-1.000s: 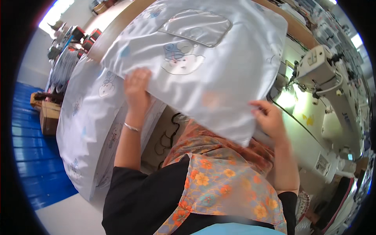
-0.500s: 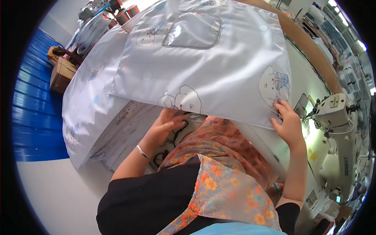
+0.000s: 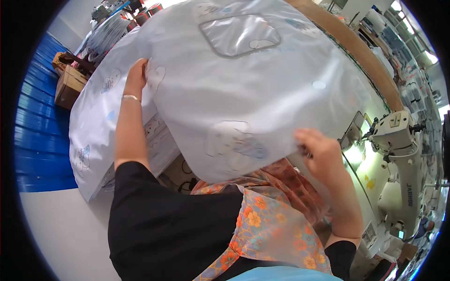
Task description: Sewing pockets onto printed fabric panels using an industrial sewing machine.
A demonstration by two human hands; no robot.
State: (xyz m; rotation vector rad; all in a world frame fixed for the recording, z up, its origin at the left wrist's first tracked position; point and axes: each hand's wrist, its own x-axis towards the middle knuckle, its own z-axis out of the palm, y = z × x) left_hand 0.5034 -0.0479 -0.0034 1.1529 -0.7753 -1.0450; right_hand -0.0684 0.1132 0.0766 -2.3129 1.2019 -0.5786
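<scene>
A large shiny white fabric panel point(image 3: 201, 98) with cartoon dog prints and a clear window point(image 3: 241, 35) edged in grey spreads before me. My left hand point(image 3: 138, 75) reaches far out and is closed on the panel's left edge, its fingertips partly hidden. At the panel's near right edge, my right hand point(image 3: 321, 152) is curled with the cloth at its fingertips, slightly smeared by motion. Something small and dark shows by its fingers; I cannot make out what. The near corner of the panel hangs toward my floral apron point(image 3: 272, 229).
A sewing machine point(image 3: 398, 133) with a lit needle area stands at the right. More printed white fabric point(image 3: 101, 126) is heaped at the left, over layered pieces. Beyond are a cardboard box point(image 3: 70, 86), a blue corrugated wall point(image 3: 40, 126) and thread spools point(image 3: 153, 9).
My left hand has moved from the panel's near edge up to its far left edge. My right hand has shifted left and slightly down. The panel has turned, its near corner swinging toward me.
</scene>
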